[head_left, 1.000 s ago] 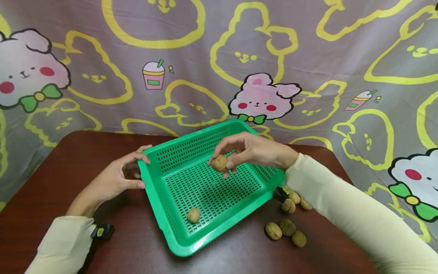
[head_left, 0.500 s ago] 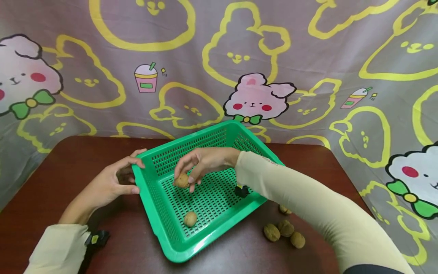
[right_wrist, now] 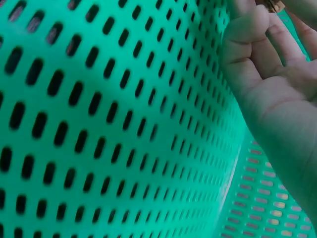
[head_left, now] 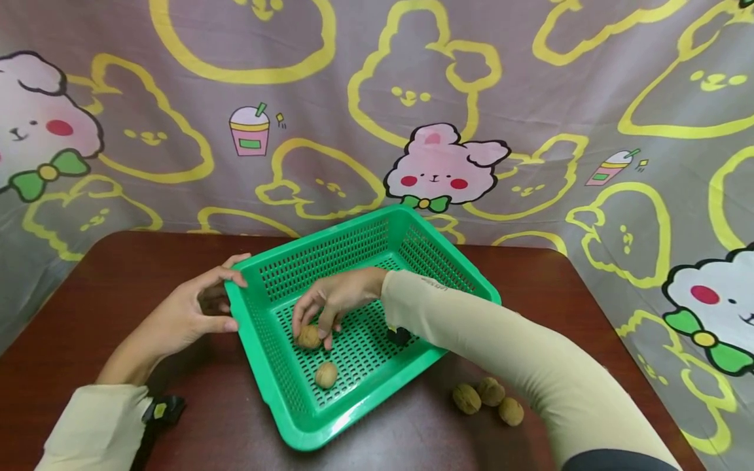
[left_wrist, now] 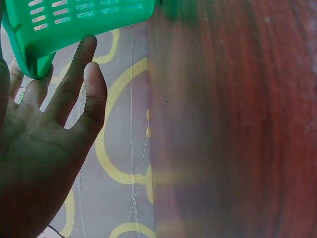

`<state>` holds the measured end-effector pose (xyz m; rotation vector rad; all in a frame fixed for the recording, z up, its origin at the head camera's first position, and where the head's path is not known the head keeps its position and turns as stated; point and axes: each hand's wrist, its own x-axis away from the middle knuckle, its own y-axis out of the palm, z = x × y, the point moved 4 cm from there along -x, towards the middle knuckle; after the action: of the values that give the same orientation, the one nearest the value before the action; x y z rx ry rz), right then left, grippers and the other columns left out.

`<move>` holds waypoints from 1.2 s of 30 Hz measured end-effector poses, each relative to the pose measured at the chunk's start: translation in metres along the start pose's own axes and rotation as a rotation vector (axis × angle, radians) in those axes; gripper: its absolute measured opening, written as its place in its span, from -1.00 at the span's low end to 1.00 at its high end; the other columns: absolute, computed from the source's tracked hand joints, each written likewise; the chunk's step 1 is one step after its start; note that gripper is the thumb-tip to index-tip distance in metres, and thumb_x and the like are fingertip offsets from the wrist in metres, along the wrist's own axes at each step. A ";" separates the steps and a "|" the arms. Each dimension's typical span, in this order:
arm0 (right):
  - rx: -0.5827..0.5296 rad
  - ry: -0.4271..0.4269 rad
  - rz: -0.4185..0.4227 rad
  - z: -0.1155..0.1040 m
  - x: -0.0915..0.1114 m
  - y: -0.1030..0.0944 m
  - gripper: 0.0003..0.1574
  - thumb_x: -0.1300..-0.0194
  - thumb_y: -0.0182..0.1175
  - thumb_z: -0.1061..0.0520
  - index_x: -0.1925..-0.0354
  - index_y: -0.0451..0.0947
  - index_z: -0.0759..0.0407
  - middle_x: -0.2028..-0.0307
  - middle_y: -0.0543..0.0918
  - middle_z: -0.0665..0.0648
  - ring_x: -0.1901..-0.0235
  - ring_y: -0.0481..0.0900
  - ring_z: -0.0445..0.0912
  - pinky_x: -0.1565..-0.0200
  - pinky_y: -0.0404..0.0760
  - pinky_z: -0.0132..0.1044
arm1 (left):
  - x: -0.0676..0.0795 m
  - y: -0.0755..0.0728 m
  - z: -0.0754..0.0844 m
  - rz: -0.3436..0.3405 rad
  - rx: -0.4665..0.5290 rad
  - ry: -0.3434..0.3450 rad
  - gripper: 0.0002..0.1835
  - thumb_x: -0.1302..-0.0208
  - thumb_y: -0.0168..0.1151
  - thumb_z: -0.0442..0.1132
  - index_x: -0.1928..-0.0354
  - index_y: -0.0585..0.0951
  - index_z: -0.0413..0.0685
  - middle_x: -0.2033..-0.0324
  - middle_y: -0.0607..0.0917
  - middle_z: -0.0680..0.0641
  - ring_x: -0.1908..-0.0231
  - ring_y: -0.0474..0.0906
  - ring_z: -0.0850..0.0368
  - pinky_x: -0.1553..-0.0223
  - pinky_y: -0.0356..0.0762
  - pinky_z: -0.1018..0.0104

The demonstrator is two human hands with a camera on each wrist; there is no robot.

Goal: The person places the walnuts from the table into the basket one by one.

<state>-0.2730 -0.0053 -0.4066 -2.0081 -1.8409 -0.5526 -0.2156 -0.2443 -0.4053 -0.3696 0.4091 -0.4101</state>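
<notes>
A green perforated plastic basket (head_left: 352, 413) stands at a slant on the table. My left hand (head_left: 179, 314) holds its left rim, fingers hooked over the edge and thumb against the outside; the left wrist view shows the fingers (left_wrist: 81, 57) at the basket's corner. Inside the basket, my right hand (head_left: 341, 294) pinches a walnut (head_left: 309, 337) low over the mesh floor. Another walnut (head_left: 326, 375) lies near it on the floor, toward the front left corner. In the right wrist view the right hand (right_wrist: 282, 89) is beside the perforated wall, its walnut mostly hidden by the fingers.
Three walnuts (head_left: 487, 399) lie clustered on the brown table (head_left: 406, 438), right of the basket and near the right forearm. A patterned curtain (head_left: 330, 111) hangs behind the table's far edge.
My right hand has moved left and down with its walnut, from over the basket's middle to close above the floor beside the other walnut. My left hand stays on the rim.
</notes>
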 end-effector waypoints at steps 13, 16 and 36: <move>0.005 0.017 -0.012 0.003 -0.010 0.007 -0.51 -0.35 0.15 0.54 -0.21 0.57 0.35 -0.20 0.71 0.15 0.34 0.79 -0.03 0.37 0.47 -0.25 | -0.003 -0.001 0.000 -0.005 0.000 -0.018 -0.44 -0.11 0.50 -0.56 -0.13 0.49 -0.21 -0.58 0.27 0.13 -0.10 0.61 0.40 0.04 0.62 0.47; 0.036 0.016 0.008 0.000 -0.008 0.007 -0.47 -0.36 0.15 0.54 -0.25 0.58 0.31 -0.22 0.70 0.11 0.32 0.80 -0.01 0.36 0.49 -0.24 | -0.002 -0.002 -0.001 -0.006 0.006 -0.013 -0.43 -0.09 0.50 -0.57 -0.13 0.48 -0.23 -0.58 0.27 0.11 -0.11 0.61 0.40 0.04 0.62 0.47; 0.253 -0.087 0.372 -0.037 0.174 0.019 -0.60 -0.46 0.19 0.28 -0.21 0.64 0.10 -0.20 0.67 0.14 0.36 0.74 0.10 0.15 0.64 -0.22 | 0.000 0.001 0.001 -0.006 -0.002 -0.001 -0.43 -0.11 0.48 -0.59 -0.15 0.47 -0.25 -0.57 0.26 0.21 -0.08 0.62 0.41 0.06 0.60 0.49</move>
<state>-0.2428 0.1229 -0.2858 -2.1477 -1.4423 -0.1207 -0.2148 -0.2432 -0.4045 -0.3726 0.4076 -0.4152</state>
